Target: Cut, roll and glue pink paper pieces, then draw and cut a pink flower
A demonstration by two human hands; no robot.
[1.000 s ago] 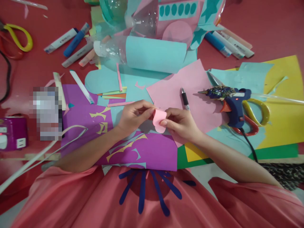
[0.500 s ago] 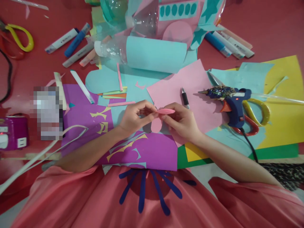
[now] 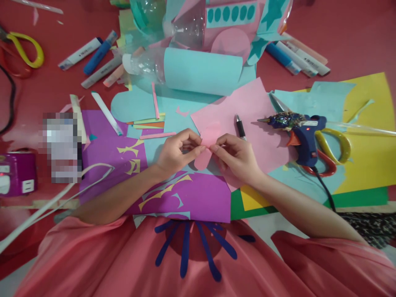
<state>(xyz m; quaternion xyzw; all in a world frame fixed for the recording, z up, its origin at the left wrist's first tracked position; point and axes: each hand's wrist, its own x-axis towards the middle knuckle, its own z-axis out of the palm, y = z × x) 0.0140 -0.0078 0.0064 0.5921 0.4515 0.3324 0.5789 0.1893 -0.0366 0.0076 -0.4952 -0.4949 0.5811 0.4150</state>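
Head view: the left hand [image 3: 180, 151] and the right hand [image 3: 237, 157] meet at a small pink paper piece [image 3: 209, 139], held just above the middle of the worktop. Each hand has it in a narrow pinch between thumb and forefinger, one on either side of its waist, with the fingertips almost touching. One rounded end points up and away between the hands; the other hangs down toward the person. Whether the waist is creased or merely squeezed is hidden by the fingers.

As for progress, the piece looks already cut to shape, its outline smooth and rounded, and its forming seems to be in hand. It is not fixed to anything that shows. Beyond the hands, a bottle [image 3: 202, 71] lies on its side, already wrapped in light blue paper, with no trimmings visible on that wrap. Behind it, a pink-wrapped bottle [image 3: 229, 31] is further along, carrying a strip of dark ovals [image 3: 232, 15].

To the right, a glue gun [image 3: 306, 140] with its red light lit lies untouched over a pair of scissors [image 3: 345, 149]; a pen [image 3: 240, 127] rests on the pink sheet [image 3: 256, 148]. Offcuts [image 3: 185, 179] lie on the purple sheet [image 3: 210, 196] nearest the person.
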